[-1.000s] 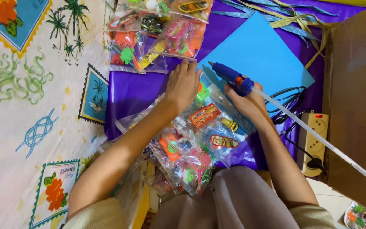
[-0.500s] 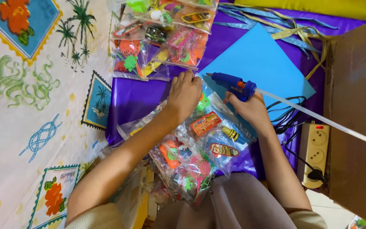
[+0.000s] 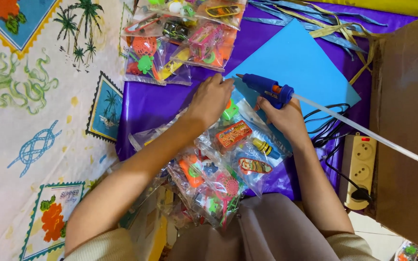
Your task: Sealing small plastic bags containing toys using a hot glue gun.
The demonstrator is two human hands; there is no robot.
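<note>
Glue gun point(image 3: 267, 89) gripped in right hand point(image 3: 286, 118), nozzle pointing left.

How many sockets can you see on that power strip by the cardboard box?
2 show on the power strip: one empty near its top end, one empty at mid-strip. A black plug fills its lower end, so a third socket may be hidden beneath.

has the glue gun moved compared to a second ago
Yes. The blue glue gun in the right hand has shifted up and left over the blue sheet, its nozzle now closer to the left hand on the toy packets.
</note>
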